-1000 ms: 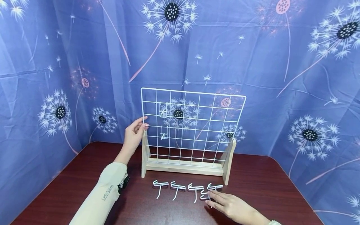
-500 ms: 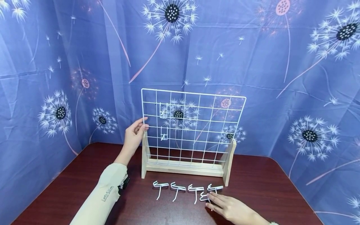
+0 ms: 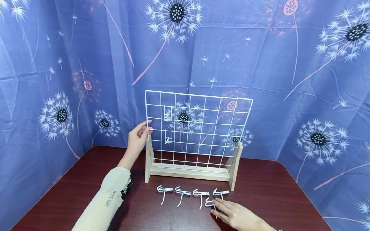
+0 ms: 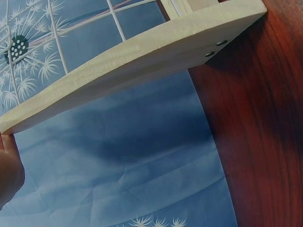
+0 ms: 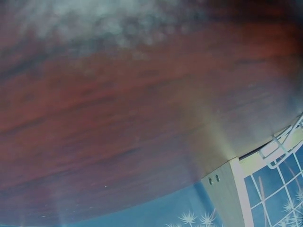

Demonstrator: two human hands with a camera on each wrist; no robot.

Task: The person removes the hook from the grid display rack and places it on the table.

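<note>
A white wire grid panel stands upright in a wooden stand. Its left edge is pinched by my left hand, thumb in front; the left wrist view catches only part of that hand beside the wooden upright. Two white hooks, an upper one and a lower one, hang on the grid's left part. My right hand holds a white wire hook low over the table between thumb and fingers, which partly cover it. The right wrist view does not show this hand.
More white hooks lie in a row before the stand: a leftmost one, two in the middle and a rightmost one close to my right fingers. A blue dandelion-print curtain surrounds the dark red table.
The hook under my right hand has shifted slightly toward me, away from the rightmost hook in the row. My left hand and the grid have stayed put.
</note>
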